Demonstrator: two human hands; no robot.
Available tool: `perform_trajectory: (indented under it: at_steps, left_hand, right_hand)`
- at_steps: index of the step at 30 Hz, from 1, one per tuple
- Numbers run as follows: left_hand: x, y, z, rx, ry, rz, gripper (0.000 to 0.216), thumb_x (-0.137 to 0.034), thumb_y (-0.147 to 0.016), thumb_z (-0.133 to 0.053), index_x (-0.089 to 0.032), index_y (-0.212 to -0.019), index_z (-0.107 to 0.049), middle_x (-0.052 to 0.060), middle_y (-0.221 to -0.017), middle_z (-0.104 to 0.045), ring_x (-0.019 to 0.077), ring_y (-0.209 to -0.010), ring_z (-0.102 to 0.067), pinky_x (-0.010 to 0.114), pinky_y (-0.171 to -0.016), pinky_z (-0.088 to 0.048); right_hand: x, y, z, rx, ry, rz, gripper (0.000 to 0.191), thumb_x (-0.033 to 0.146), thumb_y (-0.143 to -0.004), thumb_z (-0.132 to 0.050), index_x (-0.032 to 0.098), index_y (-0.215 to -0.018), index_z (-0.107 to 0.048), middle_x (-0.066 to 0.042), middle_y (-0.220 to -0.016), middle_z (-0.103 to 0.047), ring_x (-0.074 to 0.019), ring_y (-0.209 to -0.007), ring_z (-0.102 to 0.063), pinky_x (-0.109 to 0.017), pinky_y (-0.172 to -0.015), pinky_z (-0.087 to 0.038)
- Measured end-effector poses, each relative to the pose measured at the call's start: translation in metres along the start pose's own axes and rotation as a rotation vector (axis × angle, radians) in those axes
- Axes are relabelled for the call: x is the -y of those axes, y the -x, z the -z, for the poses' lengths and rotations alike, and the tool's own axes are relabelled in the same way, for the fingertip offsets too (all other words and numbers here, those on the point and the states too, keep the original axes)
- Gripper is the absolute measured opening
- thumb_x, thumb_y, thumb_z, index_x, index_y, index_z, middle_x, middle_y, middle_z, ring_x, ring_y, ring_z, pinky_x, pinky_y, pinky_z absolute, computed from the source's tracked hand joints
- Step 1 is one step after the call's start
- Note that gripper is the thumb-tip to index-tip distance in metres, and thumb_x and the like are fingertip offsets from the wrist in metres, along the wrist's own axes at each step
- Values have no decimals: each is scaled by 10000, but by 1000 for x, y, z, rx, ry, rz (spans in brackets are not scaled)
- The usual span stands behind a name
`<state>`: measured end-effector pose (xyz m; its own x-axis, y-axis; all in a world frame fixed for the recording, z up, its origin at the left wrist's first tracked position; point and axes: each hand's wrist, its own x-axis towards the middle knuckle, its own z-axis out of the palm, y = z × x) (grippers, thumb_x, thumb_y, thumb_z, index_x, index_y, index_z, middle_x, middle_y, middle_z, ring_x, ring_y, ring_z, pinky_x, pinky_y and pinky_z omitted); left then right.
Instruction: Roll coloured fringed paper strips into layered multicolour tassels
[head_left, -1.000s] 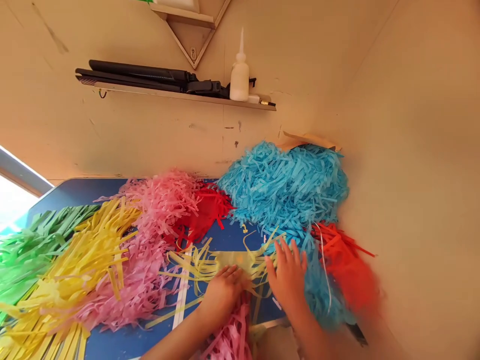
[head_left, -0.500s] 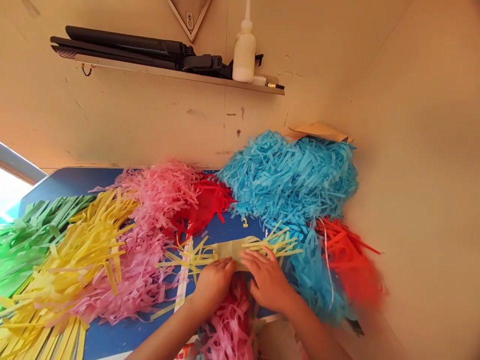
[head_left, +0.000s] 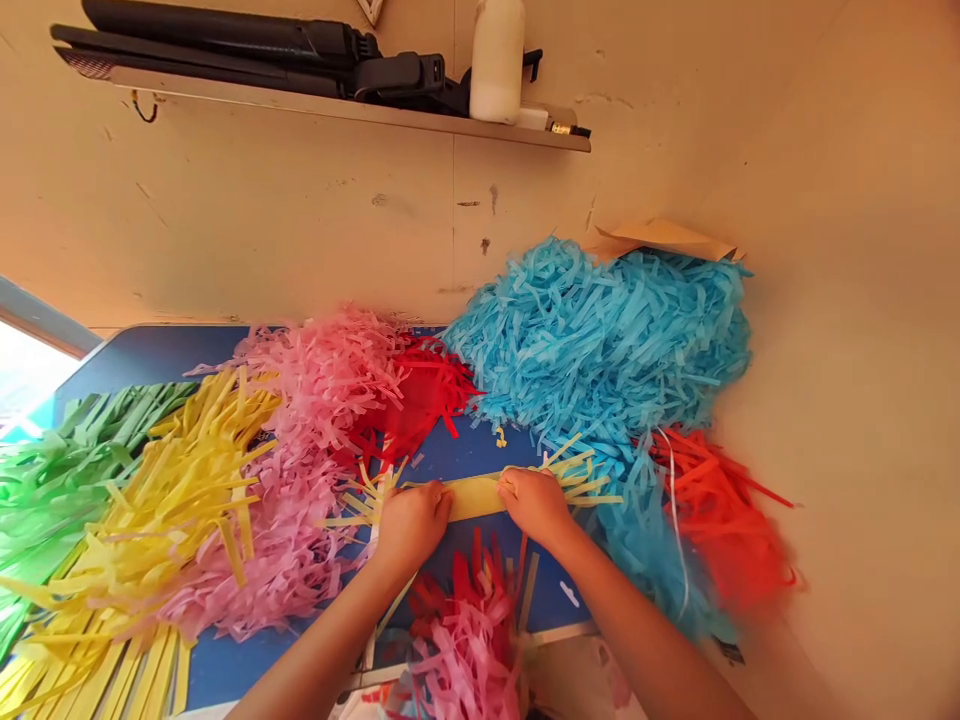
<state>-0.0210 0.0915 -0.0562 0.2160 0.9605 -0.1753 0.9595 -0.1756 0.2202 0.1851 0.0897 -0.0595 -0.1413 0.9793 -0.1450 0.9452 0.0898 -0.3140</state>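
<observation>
A strip of yellow tissue paper [head_left: 475, 497], fringed at both ends, stretches between my two hands above the blue table [head_left: 469, 450]. My left hand [head_left: 416, 520] is closed round its left part, with cut strands fanning out beyond the fingers. Gripping the right part is my right hand [head_left: 534, 505], thumb near the middle band, and more strands stick out past it. Below the hands, close to me, lies a pink and red fringed tissue bundle [head_left: 472, 640]. Just behind the strip is a red fringed tissue piece [head_left: 424, 390].
Pink fringe [head_left: 315, 390], yellow fringe [head_left: 172, 500] and green fringe [head_left: 82, 480] cover the left side. A blue tissue heap [head_left: 607, 340] and red fringe [head_left: 727, 520] lie right. A wall shelf [head_left: 337, 110] carries a black hair straightener [head_left: 225, 45] and a white bottle [head_left: 497, 60].
Both hands have gone from lying over the yellow tissue strip to fists gripping it, and the strip is now narrower and bunched. The camera view has tilted down slightly.
</observation>
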Motion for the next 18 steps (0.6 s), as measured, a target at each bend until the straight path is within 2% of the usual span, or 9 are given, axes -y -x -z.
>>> perform_trajectory:
  at_steps: [7, 18]
  left_hand:
    - [-2, -6, -3, 28, -71, 31, 360, -328, -958, -377, -169, -859, -684, 123, -830, -768, 268, -816, -723, 376, -781, -430]
    - [1, -8, -11, -7, -104, 6, 328, -352, -963, -417, -173, -863, -673, 104, -773, -754, 255, -750, -706, 370, -745, -427]
  right_hand:
    - [4, -6, -2, 10, 83, -86, 215, 359, -933, -554, 221, -824, -678, -43, -837, -752, -207, -769, -670, -292, -639, -289]
    - [4, -8, -5, 16, 125, -108, 218, 365, -938, -540, 230, -815, -660, -32, -792, -735, -193, -744, -658, -284, -650, -298]
